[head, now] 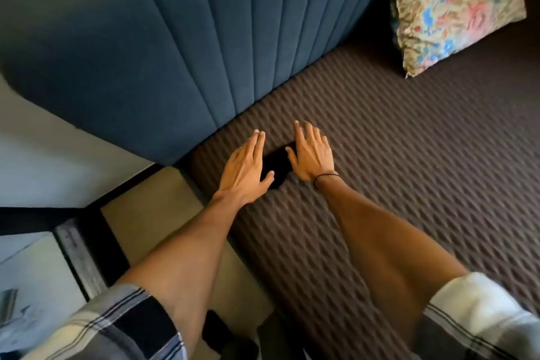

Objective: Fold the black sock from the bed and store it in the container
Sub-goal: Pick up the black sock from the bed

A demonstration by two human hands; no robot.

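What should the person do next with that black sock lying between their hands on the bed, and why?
Probably pinch one end of the black sock and fold it over. It lies on the bed cover between the flat, open left hand and right hand, neither gripping it.

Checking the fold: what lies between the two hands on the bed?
In the head view, the black sock lies on the brown bedcover between the left hand and right hand.
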